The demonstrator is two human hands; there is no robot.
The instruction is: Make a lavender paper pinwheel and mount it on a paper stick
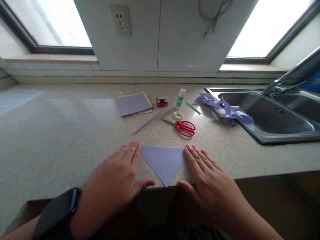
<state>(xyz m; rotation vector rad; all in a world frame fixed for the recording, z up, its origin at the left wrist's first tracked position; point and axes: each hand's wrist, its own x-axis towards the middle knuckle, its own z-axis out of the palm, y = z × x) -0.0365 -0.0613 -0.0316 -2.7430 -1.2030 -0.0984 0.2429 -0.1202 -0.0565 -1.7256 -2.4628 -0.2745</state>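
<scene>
Two flat hands frame a lilac paper triangle (163, 162) at the near edge of the stone counter (62, 133). The left hand (117, 180) lies at the triangle's nine o'clock, palm down, fingers straight and together, its fingertips just touching the upper left corner. The right hand (210, 181) lies at three o'clock in the same pose, fingertips at the upper right corner. Neither hand grasps anything; both are spread open and only press or rest on the surface beside the paper. The triangle's long edge runs level at twelve o'clock and its point aims at six o'clock, reaching the counter's lip.

Judging from this, the fold is being flattened. To do that well, the two corners should be held from sliding while a fingertip runs along the folded edge from the middle outward, so the layers stay matched and the crease comes out sharp. The point sits close to the lip, so pressure there should be light.

Farther off at twelve o'clock lie red-handled scissors (183, 127), a roll of tape (178, 115), a glue stick (180, 98) and a small red box (162, 101). A stack of paper sheets (132, 104) sits toward eleven o'clock, a thin lilac strip (148, 121) beside it. Folded lilac shapes (225, 111) rest at one o'clock against the rim of the steel sink (282, 136).
</scene>
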